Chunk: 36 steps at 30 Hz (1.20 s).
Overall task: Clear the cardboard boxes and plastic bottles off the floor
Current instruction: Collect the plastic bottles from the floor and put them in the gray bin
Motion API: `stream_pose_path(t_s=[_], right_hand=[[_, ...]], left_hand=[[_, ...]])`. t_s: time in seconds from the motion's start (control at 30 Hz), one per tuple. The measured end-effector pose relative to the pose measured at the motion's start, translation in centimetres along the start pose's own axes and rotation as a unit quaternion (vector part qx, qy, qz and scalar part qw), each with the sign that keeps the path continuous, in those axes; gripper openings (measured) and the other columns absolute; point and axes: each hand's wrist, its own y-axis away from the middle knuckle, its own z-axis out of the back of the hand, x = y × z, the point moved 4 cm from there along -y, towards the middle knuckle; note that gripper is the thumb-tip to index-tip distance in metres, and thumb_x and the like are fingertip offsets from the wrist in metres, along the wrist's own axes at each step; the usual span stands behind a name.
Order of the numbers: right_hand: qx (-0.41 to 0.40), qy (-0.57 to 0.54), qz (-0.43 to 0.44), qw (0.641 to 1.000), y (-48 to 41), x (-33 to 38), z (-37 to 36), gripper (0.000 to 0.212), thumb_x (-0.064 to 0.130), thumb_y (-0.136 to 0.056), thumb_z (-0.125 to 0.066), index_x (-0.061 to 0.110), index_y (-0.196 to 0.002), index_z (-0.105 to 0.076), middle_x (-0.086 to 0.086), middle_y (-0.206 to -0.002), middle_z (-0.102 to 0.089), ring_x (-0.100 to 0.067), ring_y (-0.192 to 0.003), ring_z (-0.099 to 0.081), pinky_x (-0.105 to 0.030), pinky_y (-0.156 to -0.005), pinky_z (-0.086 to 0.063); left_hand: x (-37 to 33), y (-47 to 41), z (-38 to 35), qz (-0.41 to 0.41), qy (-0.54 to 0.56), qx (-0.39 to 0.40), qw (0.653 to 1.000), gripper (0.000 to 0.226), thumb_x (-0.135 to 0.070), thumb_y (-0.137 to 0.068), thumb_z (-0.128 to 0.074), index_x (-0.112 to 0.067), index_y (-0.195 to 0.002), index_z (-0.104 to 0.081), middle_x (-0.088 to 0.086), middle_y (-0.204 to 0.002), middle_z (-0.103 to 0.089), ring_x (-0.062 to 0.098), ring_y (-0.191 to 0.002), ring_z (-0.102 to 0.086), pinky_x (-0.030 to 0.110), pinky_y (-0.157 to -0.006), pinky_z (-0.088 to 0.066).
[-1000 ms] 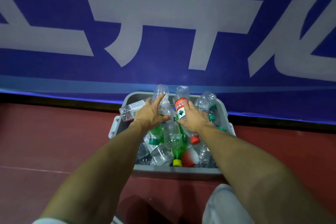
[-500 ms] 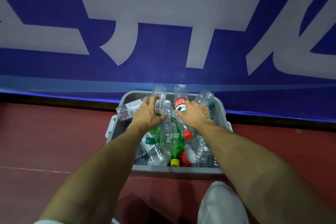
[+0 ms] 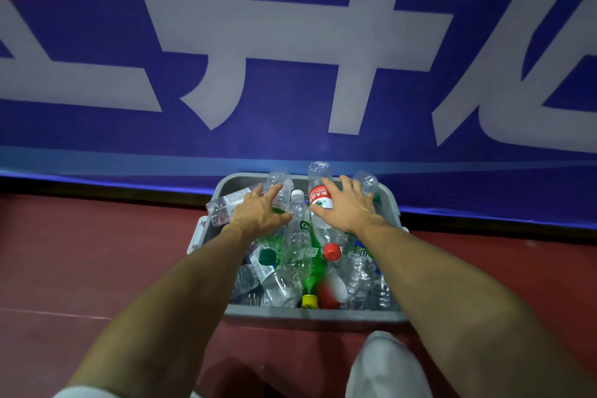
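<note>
Bottles (image 3: 297, 255): plastic, mostly clear and a few green, heaped in a grey bin (image 3: 310, 315) and filling it up to the rim.
Bin: stands on the floor (image 3: 80, 252), with its far wall near the foot of a banner (image 3: 290, 74).
Left hand (image 3: 258, 213): lies palm down on the far-left bottles with the fingers spread; grip released.
Right hand (image 3: 347, 207): lies flat over the far-right bottles, fingers splayed and the thumb against a red-label bottle (image 3: 319, 197); grip released.
Floor: dark red and smooth, with one thin pale line crossing at the left.
Room: the banner fills the whole upper view, blue with big white characters and an orange band at the top. A dark strip runs between it and the floor.
Edges: one clear bottle (image 3: 226, 203) juts out over the bin's far-left corner. Three bottle bases stand up above the far rim. A white latch (image 3: 197, 236) shows on the left wall.
Open room: the floor runs wide to the left and right of the bin. Behind the bin the banner closes the way.
Near side: a pale trouser knee (image 3: 384, 365) sits just in front of the bin's near wall.
</note>
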Motion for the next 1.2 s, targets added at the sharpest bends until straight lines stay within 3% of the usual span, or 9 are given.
stream_pose_path(t_s=[0.1,0.2,0.3,0.4,0.63,0.77,0.97,1.2], right_hand=[[0.011,0.001,-0.017,1.0,0.2,-0.4,-0.2,0.089,0.079,-0.087,-0.043,0.037,-0.158,-0.01,-0.011,-0.166,-0.006,-0.035,-0.152,-0.007,-0.066,-0.116,-0.015],[0.025,-0.002,-0.031,0.999,0.8,-0.3,0.5,0.095,0.082,-0.083,-0.045,0.037,-0.158,-0.009,-0.011,-0.166,-0.006,-0.037,-0.151,-0.008,-0.066,-0.116,-0.017],[0.042,-0.004,-0.034,0.999,2.1,0.1,2.1,0.094,0.078,-0.084,-0.05,0.036,-0.158,-0.011,-0.011,-0.165,-0.008,-0.039,-0.15,-0.01,-0.065,-0.117,-0.016],[0.078,-0.001,-0.037,0.996,4.4,1.2,6.8,0.093,0.072,-0.084,-0.057,0.036,-0.158,-0.011,-0.011,-0.165,-0.006,-0.041,-0.149,-0.009,-0.065,-0.116,-0.016],[0.148,0.002,-0.064,0.987,11.8,4.4,21.5,0.091,0.063,-0.087,-0.06,0.039,-0.157,-0.007,-0.009,-0.166,0.0,-0.038,-0.15,-0.007,-0.066,-0.113,-0.023],[0.141,-0.001,-0.079,0.987,16.3,6.5,30.8,0.089,0.059,-0.087,-0.06,0.04,-0.157,-0.009,-0.008,-0.165,-0.005,-0.037,-0.148,-0.013,-0.061,-0.112,-0.027],[0.109,-0.035,-0.121,0.986,21.5,9.8,40.3,0.086,0.056,-0.092,-0.058,0.037,-0.158,-0.008,-0.008,-0.166,0.0,-0.037,-0.149,-0.008,-0.063,-0.114,-0.022],[0.03,-0.057,-0.228,0.972,31.4,11.4,45.0,0.083,0.055,-0.09,-0.058,0.038,-0.158,-0.012,-0.006,-0.165,-0.007,-0.035,-0.148,-0.014,-0.058,-0.111,-0.027]], left_hand=[[-0.3,-0.6,0.0,0.005,-0.012,0.006,1.0,0.082,-0.061,-0.092,-0.055,-0.044,-0.157,-0.007,0.007,-0.167,0.005,0.037,-0.151,-0.016,0.055,-0.115,-0.034],[-0.8,-0.4,0.7,0.008,-0.006,0.006,1.0,0.081,-0.062,-0.092,-0.054,-0.045,-0.157,-0.007,0.007,-0.167,0.005,0.037,-0.15,-0.019,0.058,-0.114,-0.034],[-1.0,1.3,1.8,0.009,-0.013,0.021,1.0,0.081,-0.062,-0.092,-0.055,-0.045,-0.157,-0.009,0.008,-0.167,0.003,0.036,-0.152,-0.01,0.062,-0.115,-0.029],[-1.9,4.2,5.8,0.025,-0.018,0.016,0.999,0.077,-0.062,-0.093,-0.053,-0.042,-0.157,-0.016,0.008,-0.167,-0.005,0.034,-0.152,-0.009,0.065,-0.117,-0.02],[-8.2,12.9,19.7,0.015,-0.013,0.028,0.999,0.068,-0.056,-0.094,-0.051,-0.038,-0.155,-0.027,0.009,-0.165,-0.013,0.027,-0.151,-0.009,0.062,-0.112,-0.023],[-11.0,17.7,28.8,0.011,-0.006,0.041,0.999,0.067,-0.057,-0.093,-0.051,-0.039,-0.154,-0.029,0.01,-0.166,-0.009,0.031,-0.152,-0.006,0.064,-0.115,-0.02],[-13.2,21.5,39.6,-0.05,-0.052,0.048,0.996,0.071,-0.06,-0.094,-0.05,-0.038,-0.156,-0.022,0.012,-0.166,-0.003,0.033,-0.153,0.0,0.067,-0.115,-0.019],[-16.7,27.0,44.2,-0.175,-0.104,0.052,0.978,0.074,-0.063,-0.094,-0.048,-0.039,-0.157,-0.018,0.013,-0.166,-0.002,0.035,-0.153,0.0,0.067,-0.116,-0.018]])
